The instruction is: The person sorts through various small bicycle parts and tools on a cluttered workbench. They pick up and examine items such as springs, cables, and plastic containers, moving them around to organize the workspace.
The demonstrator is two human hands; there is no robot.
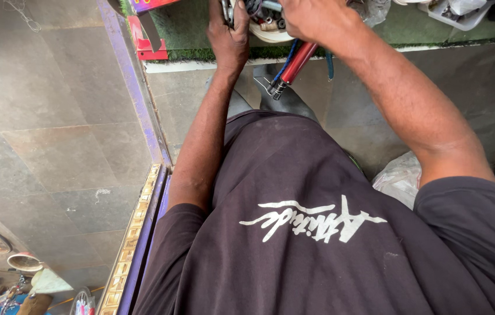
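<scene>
- The left hand is clenched around a dark metal part at the rim of a shallow white round dish, thumb side up, at the top edge of view.
- The right hand is just beside it, knuckles up, fingers curled down into the dish; what it grips is hidden beneath the hand, so I cannot tell.
- The dish holds small bolts and metal bits, mostly covered by both hands.
- Just below the right hand, a glossy red metal tube slants down-left, ending in a dark fitting with bare wire ends.
- A thin blue cable runs alongside the tube.
- Under the hands lies a green artificial-grass mat, edged white.
- Left of the left hand, a red cardboard piece leans on the mat's edge.
</scene>
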